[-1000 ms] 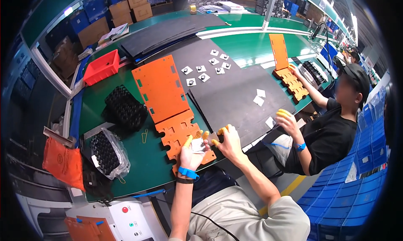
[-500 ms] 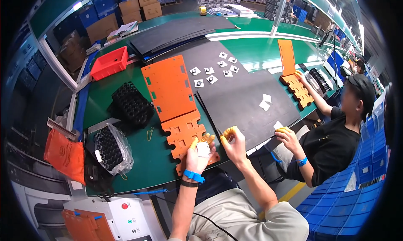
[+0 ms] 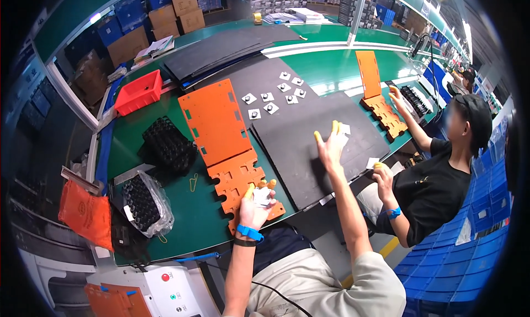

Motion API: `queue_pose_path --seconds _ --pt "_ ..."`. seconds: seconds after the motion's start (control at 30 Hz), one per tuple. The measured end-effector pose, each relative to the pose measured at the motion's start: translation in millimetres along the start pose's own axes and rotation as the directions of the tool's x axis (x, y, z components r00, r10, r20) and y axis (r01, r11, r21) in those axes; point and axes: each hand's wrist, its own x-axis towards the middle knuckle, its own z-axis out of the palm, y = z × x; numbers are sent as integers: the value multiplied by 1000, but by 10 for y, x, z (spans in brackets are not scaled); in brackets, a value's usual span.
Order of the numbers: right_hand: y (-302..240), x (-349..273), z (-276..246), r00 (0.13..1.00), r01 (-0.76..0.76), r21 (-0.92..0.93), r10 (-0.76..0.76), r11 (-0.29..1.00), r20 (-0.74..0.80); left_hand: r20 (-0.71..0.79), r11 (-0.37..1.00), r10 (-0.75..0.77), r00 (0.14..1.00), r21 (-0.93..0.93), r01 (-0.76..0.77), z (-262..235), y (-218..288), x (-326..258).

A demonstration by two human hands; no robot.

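Two hands work at the near edge of a green desk [image 3: 326, 68]. Left hand [image 3: 255, 202], at 6 o'clock in the view, wears yellow fingertip covers and a blue wrist strap; its grip is clamped on a small white part [image 3: 262, 194] held over the notched orange fixture plate [image 3: 243, 182]. Right hand [image 3: 331, 146] is raised at about 3 o'clock from the left hand, fingers spread apart, holding nothing, above the black foam mat [image 3: 309, 129]. Small white pieces [image 3: 344, 129] lie on the mat just beyond its fingertips.

Surroundings: a larger orange plate [image 3: 215, 121] adjoins the fixture plate at 12 o'clock. A black cell tray [image 3: 168, 145] sits at 10 o'clock, a bagged black tray [image 3: 142, 202] at 9 o'clock, a red bin [image 3: 138, 92] farther out at 11 o'clock. More white squares [image 3: 270, 99] rest on the mat at 12 o'clock.

Obstructions: a co-worker's hand [image 3: 382, 174] lies near the mat's near corner, at 4 o'clock from the right hand; the same person's other hand [image 3: 398, 99] reaches a second orange fixture [image 3: 381, 104] at 2 o'clock.

Open room: bare mat lies between the two hands; bare green surface lies at 8 o'clock from the left hand, along the desk edge.
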Motion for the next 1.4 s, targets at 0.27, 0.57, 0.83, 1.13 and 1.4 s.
queue_pose_path --seconds 0.27,0.57,0.83,1.13,1.4 --pt "303 89 287 882 89 -314 72 945 465 -3 999 -15 1000 -53 15 -29 11 -25" --pt "-513 -735 -279 779 380 24 -334 925 531 29 996 -19 999 -91 22 -45 22 -32" --pt "-748 -1063 -322 818 335 182 -381 924 430 -36 998 10 999 -55 -12 6 10 -17" --pt "-847 -990 -376 863 406 322 -474 855 172 -41 997 3 999 75 0 195 17 -160" --pt "-998 -1022 -657 874 354 413 -454 839 173 -13 996 74 997 51 -73 2 35 -71"
